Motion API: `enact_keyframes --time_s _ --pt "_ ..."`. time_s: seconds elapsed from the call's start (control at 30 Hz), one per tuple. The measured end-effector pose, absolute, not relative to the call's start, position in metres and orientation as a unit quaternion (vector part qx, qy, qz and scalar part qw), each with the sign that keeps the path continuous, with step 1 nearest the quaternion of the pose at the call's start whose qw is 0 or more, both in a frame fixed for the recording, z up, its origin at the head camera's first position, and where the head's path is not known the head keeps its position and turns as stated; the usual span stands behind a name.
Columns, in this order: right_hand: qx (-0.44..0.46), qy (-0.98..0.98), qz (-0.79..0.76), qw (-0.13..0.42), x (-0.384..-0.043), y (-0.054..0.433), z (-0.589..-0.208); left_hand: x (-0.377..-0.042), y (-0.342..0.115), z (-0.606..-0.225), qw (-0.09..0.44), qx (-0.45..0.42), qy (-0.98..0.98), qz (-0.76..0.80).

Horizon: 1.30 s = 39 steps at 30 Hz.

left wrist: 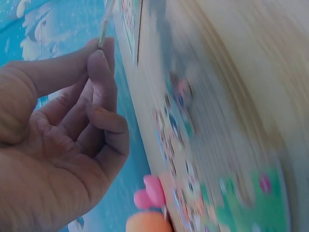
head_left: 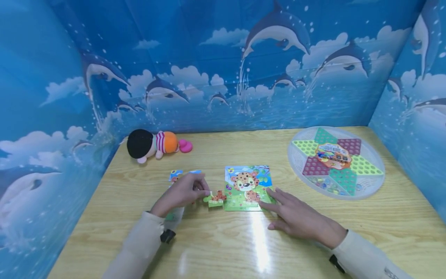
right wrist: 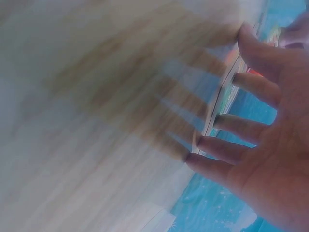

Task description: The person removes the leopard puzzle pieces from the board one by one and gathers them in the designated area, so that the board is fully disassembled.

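Observation:
My left hand (head_left: 184,192) pinches a jigsaw puzzle piece (head_left: 216,197) between thumb and forefinger, its face green with orange spotted patches. In the left wrist view only the thin edge of that piece (left wrist: 104,30) shows above the fingertips. Just to its right lies a square leopard picture puzzle (head_left: 237,199) with a blue and green background. My right hand (head_left: 296,213) has its fingers spread, with fingertips at the picture's right edge. More puzzle pieces (head_left: 175,175) lie under and behind my left hand, partly hidden by it; the left wrist view shows several such pieces (left wrist: 188,179) on the table.
A doll (head_left: 153,145) with black hair and an orange bottom lies at the back left of the wooden table (head_left: 223,248). At the right is a round Chinese checkers board (head_left: 369,186) with marbles in it. Blue dolphin-print cloth (head_left: 209,46) walls the back and sides.

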State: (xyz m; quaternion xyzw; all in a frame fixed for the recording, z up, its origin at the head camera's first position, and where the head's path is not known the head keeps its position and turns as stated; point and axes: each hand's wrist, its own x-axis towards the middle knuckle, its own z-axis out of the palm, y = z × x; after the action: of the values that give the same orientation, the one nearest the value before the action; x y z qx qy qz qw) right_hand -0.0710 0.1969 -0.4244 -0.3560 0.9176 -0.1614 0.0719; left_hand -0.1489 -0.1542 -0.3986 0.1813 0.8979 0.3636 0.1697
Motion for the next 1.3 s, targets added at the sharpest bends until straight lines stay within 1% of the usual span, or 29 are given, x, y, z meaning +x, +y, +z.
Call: enact_keyframes --time_s 0.37,0.67,1.03,1.3 --pt "-0.352 0.919 -0.158 0.073 -0.07 0.197 -0.423 -0.138 -0.192 -0.395 0.194 0.119 0.905 0.36" --pt "-0.354 0.919 -0.161 0.07 -0.07 0.196 -0.423 -0.129 -0.213 -0.398 0.209 0.119 0.903 0.356" --pt "-0.353 0.92 -0.158 0.067 -0.07 0.196 -0.424 -0.124 -0.217 -0.401 0.233 0.077 0.908 0.338" --pt "-0.357 0.918 -0.16 0.066 -0.071 0.196 -0.424 -0.124 -0.215 -0.401 0.223 0.058 0.918 0.323"
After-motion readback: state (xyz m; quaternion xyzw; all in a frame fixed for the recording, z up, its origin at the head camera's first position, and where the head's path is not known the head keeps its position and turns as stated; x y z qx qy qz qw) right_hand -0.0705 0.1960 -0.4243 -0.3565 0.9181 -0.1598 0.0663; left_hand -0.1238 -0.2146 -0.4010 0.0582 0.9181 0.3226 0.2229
